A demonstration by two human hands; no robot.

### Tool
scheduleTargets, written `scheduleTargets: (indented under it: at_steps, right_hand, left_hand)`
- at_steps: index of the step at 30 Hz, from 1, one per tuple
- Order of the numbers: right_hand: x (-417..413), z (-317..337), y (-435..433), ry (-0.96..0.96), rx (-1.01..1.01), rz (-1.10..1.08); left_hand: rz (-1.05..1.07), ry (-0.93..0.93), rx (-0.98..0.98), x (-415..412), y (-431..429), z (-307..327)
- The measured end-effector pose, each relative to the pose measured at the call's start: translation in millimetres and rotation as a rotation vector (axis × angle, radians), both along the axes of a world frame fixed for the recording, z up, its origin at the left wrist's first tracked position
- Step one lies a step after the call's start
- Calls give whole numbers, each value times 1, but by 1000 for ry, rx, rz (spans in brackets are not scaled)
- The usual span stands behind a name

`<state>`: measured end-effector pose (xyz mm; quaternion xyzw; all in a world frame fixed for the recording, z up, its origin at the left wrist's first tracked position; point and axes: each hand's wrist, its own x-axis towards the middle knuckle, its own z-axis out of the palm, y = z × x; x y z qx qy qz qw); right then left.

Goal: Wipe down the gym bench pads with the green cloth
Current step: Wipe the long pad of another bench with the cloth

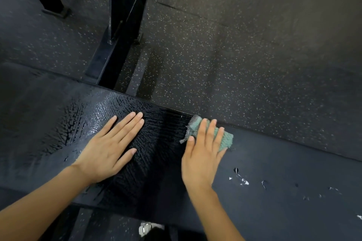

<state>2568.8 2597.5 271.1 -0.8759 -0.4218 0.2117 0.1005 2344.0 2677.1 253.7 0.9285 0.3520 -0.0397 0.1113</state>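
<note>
1. Surface [284,172]: black padded gym bench top, runs L-R across the view and fills its lower half. Far edge slants down toward the R.
2. Wet patch [156,133]: glossy, streaked zone mid-surface, from far edge to near edge. Pad R of it looks matt and dry.
3. Green cloth [225,139]: small bunched wad, teal-green knit. Lies on the surface at its far edge, just R of the wet patch. A frayed mesh end sticks out on its L side.
4. Right hand [201,154]: palm down on the surface, forearm coming in from the near edge. Fingers [210,133] are straight, spread a little and pressed flat on top of the cloth, not wrapped round it. Thumb lies beside the cloth's L end.
5. Left hand [105,148]: palm down, flat on the wet patch and L of the cloth, apart from it. Its fingers [127,125] are straight and close together, pointing to the far edge, holding nothing.
6. White scuffs [241,179]: small nicks and flecks in the pad cover, R part of the surface toward the near edge.
7. Frame [125,25]: black steel uprights w/ bolts, standing on the floor beyond the far edge, L of centre.
8. Floor [235,45]: dark rubber w/ pale speckles, beyond the far edge.
9. Metal fitting [145,229]: pale, small, below the near edge; type cannot be told.
</note>
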Motion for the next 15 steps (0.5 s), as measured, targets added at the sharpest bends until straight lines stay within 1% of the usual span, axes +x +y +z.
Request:
scheduleTargets:
  at_steps: [5,8,10,13,15]
  right_hand:
    - [-28,-4,-6,-30,69,160]
    - [-37,-6,-6,-35,71,243]
    - [-35,-4,-7,-59,83,278]
    - [-25,-5,-13,-7,76,331]
    - [-16,-4,-21,-36,91,321]
  left_hand:
    - [-11,-17,4,0,-7,-1]
    - [-10,-19,7,1,-5,-2]
    - [-2,-17,11,2,-7,-1]
    - [-10,-9,22,3,-6,-2]
    - [-4,-2,18,1,-6,-2]
